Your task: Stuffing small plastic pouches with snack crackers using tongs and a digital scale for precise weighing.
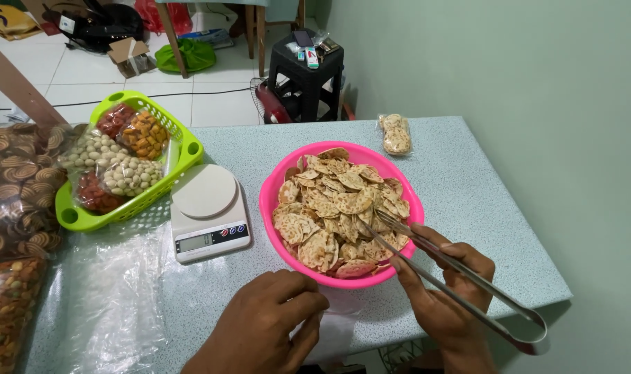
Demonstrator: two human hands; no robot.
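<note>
A pink bowl point(270, 197) heaped with thin round crackers point(336, 201) sits on the speckled table point(461, 180). My right hand point(443, 291) grips metal tongs point(461, 273), whose tips rest among the crackers at the bowl's right side. My left hand point(263, 322) lies just below the bowl's near rim, fingers curled over a clear plastic bag point(333, 325) at the table edge. A white kitchen scale point(208, 211) stands left of the bowl.
A green basket point(184, 149) holds bagged snacks at the left. Large snack bags point(14, 208) and clear plastic sheeting point(114, 291) cover the table's left end. One small snack packet point(396, 133) lies near the far edge. A black stool point(305, 73) stands beyond; a wall is right.
</note>
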